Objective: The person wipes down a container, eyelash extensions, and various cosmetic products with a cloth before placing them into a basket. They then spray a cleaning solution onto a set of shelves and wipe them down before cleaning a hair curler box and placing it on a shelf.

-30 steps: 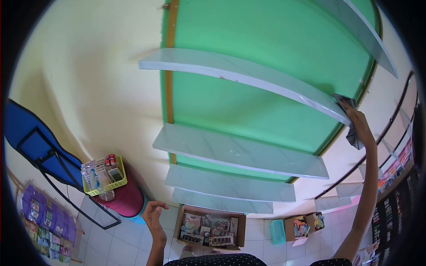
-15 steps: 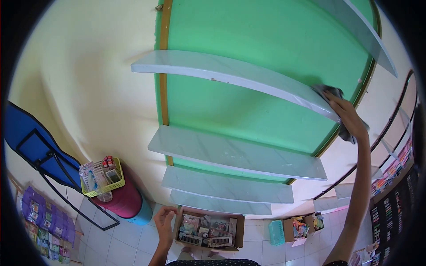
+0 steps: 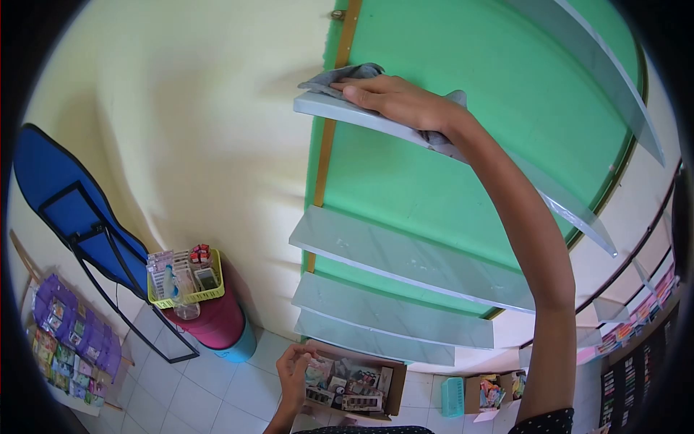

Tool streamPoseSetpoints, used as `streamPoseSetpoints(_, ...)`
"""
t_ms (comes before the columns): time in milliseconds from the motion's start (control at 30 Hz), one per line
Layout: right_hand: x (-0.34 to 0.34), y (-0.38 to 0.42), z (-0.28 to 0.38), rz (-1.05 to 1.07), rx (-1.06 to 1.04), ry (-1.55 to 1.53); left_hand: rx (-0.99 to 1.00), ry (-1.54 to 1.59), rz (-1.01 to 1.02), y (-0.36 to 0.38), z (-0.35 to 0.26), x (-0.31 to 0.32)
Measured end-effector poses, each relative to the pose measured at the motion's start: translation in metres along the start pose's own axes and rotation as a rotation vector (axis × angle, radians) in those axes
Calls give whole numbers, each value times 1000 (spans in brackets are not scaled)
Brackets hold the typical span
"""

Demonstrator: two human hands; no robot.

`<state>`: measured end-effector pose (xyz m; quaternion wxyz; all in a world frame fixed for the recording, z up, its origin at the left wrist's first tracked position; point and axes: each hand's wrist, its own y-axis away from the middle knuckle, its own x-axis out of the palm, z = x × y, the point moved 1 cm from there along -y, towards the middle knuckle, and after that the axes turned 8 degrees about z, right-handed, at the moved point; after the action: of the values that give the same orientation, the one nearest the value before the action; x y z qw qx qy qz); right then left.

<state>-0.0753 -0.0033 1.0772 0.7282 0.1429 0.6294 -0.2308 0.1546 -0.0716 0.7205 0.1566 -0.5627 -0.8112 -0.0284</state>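
Observation:
My right hand (image 3: 401, 101) lies on a grey cloth (image 3: 354, 72), pressing it to the left end of the upper marbled shelf (image 3: 347, 112). Its fingers point left over the cloth, and part of the cloth hangs out behind the wrist. Low in the view, my left hand (image 3: 293, 372) is raised with bent fingers beside a cardboard box (image 3: 396, 390) of packaged goods. Whether its fingertips touch is hard to make out.
Lower shelves (image 3: 405, 257) jut from the green wall (image 3: 448, 195). At the left, a yellow basket (image 3: 210, 293) sits on a pink and blue drum (image 3: 217, 325), near a folded blue board (image 3: 65, 170). A turquoise basket (image 3: 452, 396) stands on the floor.
My right hand and the cloth have moved from the right end of the upper shelf to its left end. The view has shifted, and my left hand remains low beside the box.

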Motion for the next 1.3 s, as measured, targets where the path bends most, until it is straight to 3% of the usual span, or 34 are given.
streamPoseSetpoints(233,4,30,3,-36,-302,-26,-27,-44,-51,5,2,-5)
streamPoseSetpoints(300,2,54,-5,-24,-302,-59,-37,-66,-59,5,-1,-6)
streamPoseSetpoints(367,2,81,-22,-153,-344,-36,13,-100,-78,7,-5,-7)
streamPoseSetpoints(500,-10,169,-50,-211,63,37,-17,-145,-110,12,0,-13)
streamPoseSetpoints(600,-14,246,-88,-370,397,23,-31,-256,-115,17,38,-29)
streamPoseSetpoints(733,-31,369,-179,-530,654,161,-392,-783,-25,57,170,-82)
streamPoseSetpoints(800,-38,421,-211,-591,714,209,-846,-957,265,105,249,-116)
streamPoseSetpoints(833,-27,424,-210,-738,543,297,-1074,-926,472,121,252,-113)
streamPoseSetpoints(867,-16,430,-206,-804,640,451,-1051,-998,665,154,292,-126)
streamPoseSetpoints(900,-6,433,-199,-868,732,613,-1176,-999,841,180,309,-124)
streamPoseSetpoints(933,12,417,-171,-960,657,718,-1177,-963,811,191,287,-103)
streamPoseSetpoints(967,28,408,-153,-1066,447,780,-1180,-966,825,194,279,-95)
streamPoseSetpoints(1033,68,416,-163,-1371,365,592,-1295,-1067,742,193,270,-82)
streamPoseSetpoints(1100,117,446,-207,-1408,694,319,-1319,-1109,775,194,263,-70)
streamPoseSetpoints(1167,147,435,-227,-1155,517,-137,-1182,-1160,687,196,259,-71)
streamPoseSetpoints(1200,151,424,-229,-834,671,-313,-1180,-1164,679,198,259,-75)
streamPoseSetpoints(1233,155,412,-229,-499,802,-475,-1128,-1078,539,204,259,-81)
streamPoseSetpoints(1267,158,403,-223,-505,793,-476,-1069,-988,402,210,260,-88)
streamPoseSetpoints(1300,159,392,-215,-454,675,-348,-1061,-984,391,216,263,-95)
